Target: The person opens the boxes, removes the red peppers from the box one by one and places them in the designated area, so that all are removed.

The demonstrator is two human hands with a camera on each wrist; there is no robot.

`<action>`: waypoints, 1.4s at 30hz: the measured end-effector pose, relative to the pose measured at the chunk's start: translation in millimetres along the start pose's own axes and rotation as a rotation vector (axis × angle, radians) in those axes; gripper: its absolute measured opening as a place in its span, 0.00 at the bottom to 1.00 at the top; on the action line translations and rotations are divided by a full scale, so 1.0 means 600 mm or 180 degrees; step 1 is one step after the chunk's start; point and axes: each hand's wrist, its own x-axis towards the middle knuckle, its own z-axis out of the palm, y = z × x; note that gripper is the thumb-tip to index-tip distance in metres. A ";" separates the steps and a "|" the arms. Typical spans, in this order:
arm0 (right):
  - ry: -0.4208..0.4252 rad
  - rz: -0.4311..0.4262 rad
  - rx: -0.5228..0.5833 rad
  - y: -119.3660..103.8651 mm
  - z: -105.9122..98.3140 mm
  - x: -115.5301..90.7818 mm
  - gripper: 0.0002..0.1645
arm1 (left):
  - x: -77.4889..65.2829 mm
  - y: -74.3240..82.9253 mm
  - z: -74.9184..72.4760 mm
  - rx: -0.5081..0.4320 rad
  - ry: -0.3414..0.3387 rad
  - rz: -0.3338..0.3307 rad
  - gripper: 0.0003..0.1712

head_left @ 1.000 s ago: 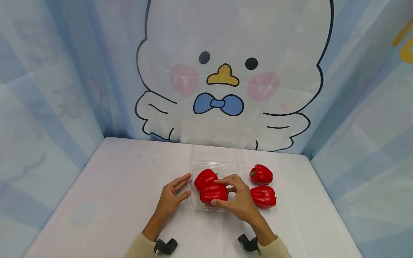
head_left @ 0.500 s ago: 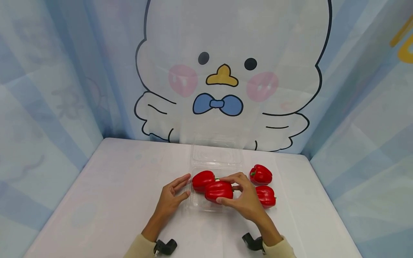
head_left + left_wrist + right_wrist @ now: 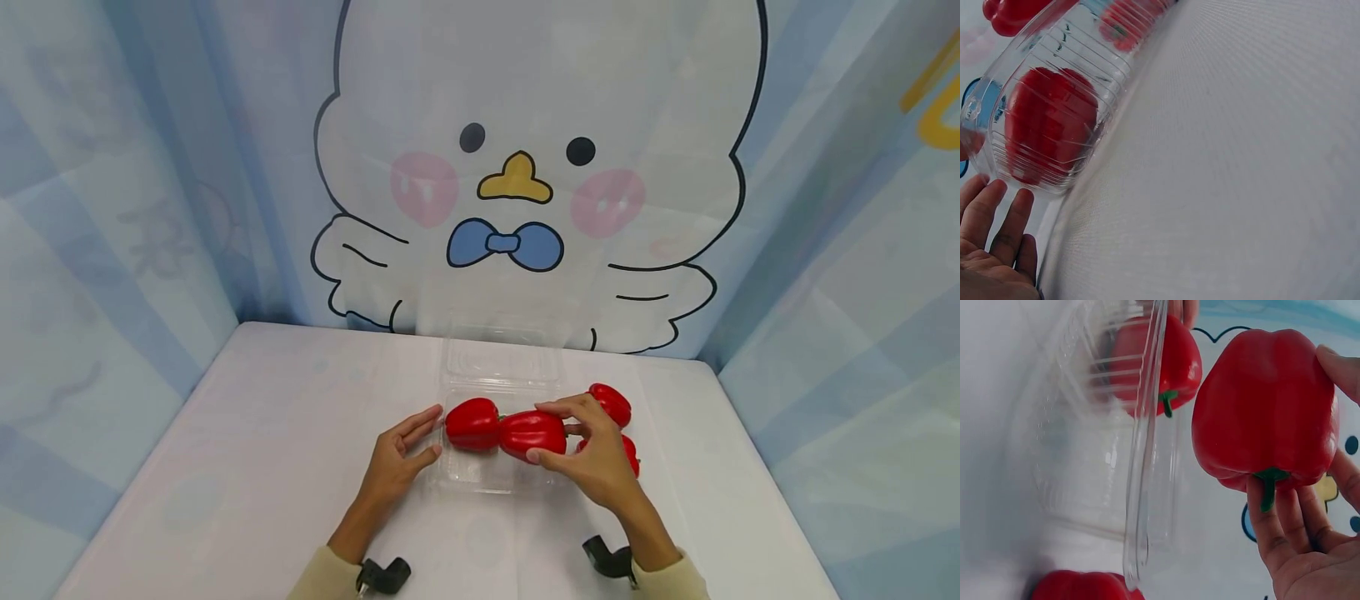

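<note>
Our left hand [image 3: 402, 454], fingers loosely extended, stands at the left wall of the see-through box [image 3: 480, 477], seemingly steadying it. Inside, by that wall, lies one red pepper [image 3: 472, 423]. Over the box's right side, a second pepper [image 3: 532, 435] is pinched in our right hand [image 3: 596, 458], likely kept high to pass the rim. A front pepper [image 3: 632, 454] and a rear pepper [image 3: 611, 404] lie toward the counter's [image 3: 262, 433] right edge.
</note>
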 end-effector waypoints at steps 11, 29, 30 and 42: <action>0.0143 -0.0003 -0.0150 0.014 -0.036 0.003 0.37 | -0.002 0.001 0.001 0.0042 0.0009 0.0009 0.34; 0.0401 0.0152 -0.0368 0.043 -0.094 0.006 0.39 | -0.003 0.001 0.000 -0.0001 0.0019 -0.0078 0.34; 0.0411 0.0170 -0.0397 0.044 -0.098 0.006 0.39 | -0.003 0.002 0.000 -0.0002 0.0025 -0.0092 0.34; 0.0557 0.0203 -0.0607 0.068 -0.135 0.009 0.39 | -0.001 0.003 0.000 -0.0003 0.0017 -0.0116 0.34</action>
